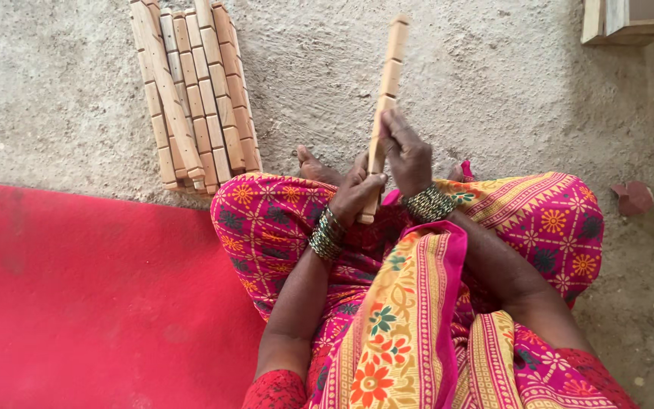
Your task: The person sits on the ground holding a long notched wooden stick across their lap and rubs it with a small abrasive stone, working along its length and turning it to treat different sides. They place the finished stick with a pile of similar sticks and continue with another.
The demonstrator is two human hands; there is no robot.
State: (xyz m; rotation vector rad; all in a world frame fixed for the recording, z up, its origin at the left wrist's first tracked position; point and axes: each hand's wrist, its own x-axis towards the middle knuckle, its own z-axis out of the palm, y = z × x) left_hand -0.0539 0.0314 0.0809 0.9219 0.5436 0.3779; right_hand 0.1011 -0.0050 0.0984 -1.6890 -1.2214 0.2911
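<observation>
Both sets of fingers are closed around one notched wooden stick (384,98), the left hand (355,198) gripping its lower end and the right hand (407,155) clasping it just above, the stick rising away over the concrete floor (493,91). Off to the left of the fingers lies a bundle of similar sticks (194,95); a red mat (85,295) sits below that.

Both bare forearms reach forward over the lap, wrists ringed with bangles; the left hand (353,195) is curled closed low, the right hand (406,155) clenched just above it, knuckles up
</observation>
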